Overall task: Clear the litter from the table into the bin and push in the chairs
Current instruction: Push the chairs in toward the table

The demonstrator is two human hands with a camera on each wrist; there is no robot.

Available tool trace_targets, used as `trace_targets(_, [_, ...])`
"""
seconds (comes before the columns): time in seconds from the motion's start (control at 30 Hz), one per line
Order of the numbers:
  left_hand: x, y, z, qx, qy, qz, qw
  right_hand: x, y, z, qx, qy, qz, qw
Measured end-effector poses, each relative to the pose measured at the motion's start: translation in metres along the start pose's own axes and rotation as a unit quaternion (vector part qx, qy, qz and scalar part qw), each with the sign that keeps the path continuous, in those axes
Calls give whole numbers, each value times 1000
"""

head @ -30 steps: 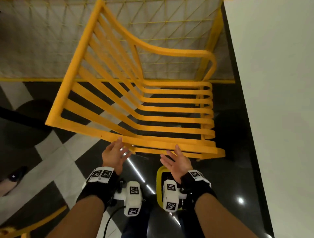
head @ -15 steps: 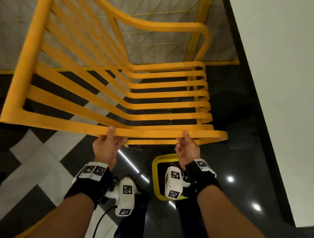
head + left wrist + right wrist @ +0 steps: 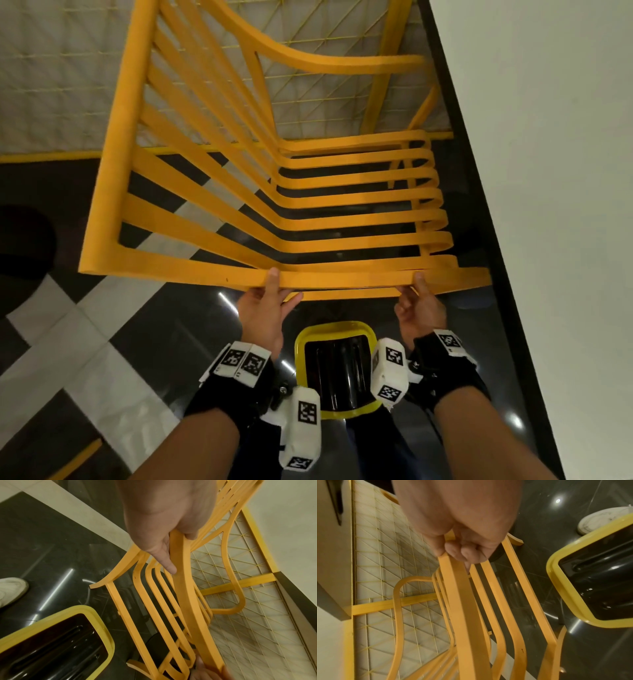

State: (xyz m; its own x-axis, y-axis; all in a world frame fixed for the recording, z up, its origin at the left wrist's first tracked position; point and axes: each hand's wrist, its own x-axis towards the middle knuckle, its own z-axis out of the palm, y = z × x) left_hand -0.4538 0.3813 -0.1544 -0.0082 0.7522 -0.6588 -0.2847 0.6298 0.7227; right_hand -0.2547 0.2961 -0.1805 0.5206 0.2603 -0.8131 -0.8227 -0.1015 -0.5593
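Note:
A yellow slatted chair [image 3: 308,212] stands in front of me, its side toward the white table [image 3: 548,171] on the right. Both my hands hold its nearest yellow bar. My left hand [image 3: 270,291] grips that bar with the thumb on top; the left wrist view shows the fingers [image 3: 164,559] wrapped round the chair bar [image 3: 185,588]. My right hand [image 3: 416,291] grips the same bar nearer the table, fingers [image 3: 467,553] curled round the chair bar [image 3: 462,595]. A black bin [image 3: 298,346] with a yellow rim stands on the floor below my wrists.
A yellow-framed mesh panel [image 3: 51,85] runs along the far side behind the chair. The floor [image 3: 102,342] is glossy black with white stripes. A white shoe [image 3: 10,591] stands left of the bin [image 3: 102,628]; the bin rim [image 3: 556,588] also shows on the right.
A second ago both hands were open just short of the chair. They closed on its near bar, and the chair now sits closer to the table edge on the right.

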Motion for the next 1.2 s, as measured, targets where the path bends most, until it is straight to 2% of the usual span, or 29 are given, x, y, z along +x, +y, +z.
trace_targets(0.23, [-9,-19,38,17,-17,-13,1000,18,-15,-9,-14,105,-47,993])
trace_targets(0.4, [-12,-30,61,35,-28,-18,999,21,-35,-16,-45,108,-29,993])
trace_targets(0.47, [-13,-33,65,41,-30,-20,998,19,-39,-19,-89,103,-39,990])
trace_targets(0.53, [-14,-34,67,51,-46,-28,997,18,-42,-21,-86,104,-51,990])
trace_targets(0.63, [-19,-37,68,77,-74,-41,993,15,-47,-27,-45,78,-22,996])
trace_targets(0.73, [-24,-43,71,99,-87,-54,990,11,-45,-32,-45,93,4,995])
trace_targets(0.83, [-27,-48,72,139,-89,-57,985,13,-44,-36,75,98,73,990])
trace_targets(0.87, [-27,-48,72,156,-91,-56,982,12,-47,-32,81,98,93,988])
trace_targets(0.93, [-27,-47,70,188,-102,-54,975,12,-41,-26,51,73,80,993])
trace_targets(1.0, [-27,-44,66,201,-110,-56,972,6,-29,-20,-93,21,35,995])
trace_targets(1.1, [-28,-41,60,190,-102,-57,975,3,-9,-11,-83,-31,39,995])
trace_targets(1.2, [-28,-40,60,203,-87,-46,974,2,-1,-9,-31,-39,25,998])
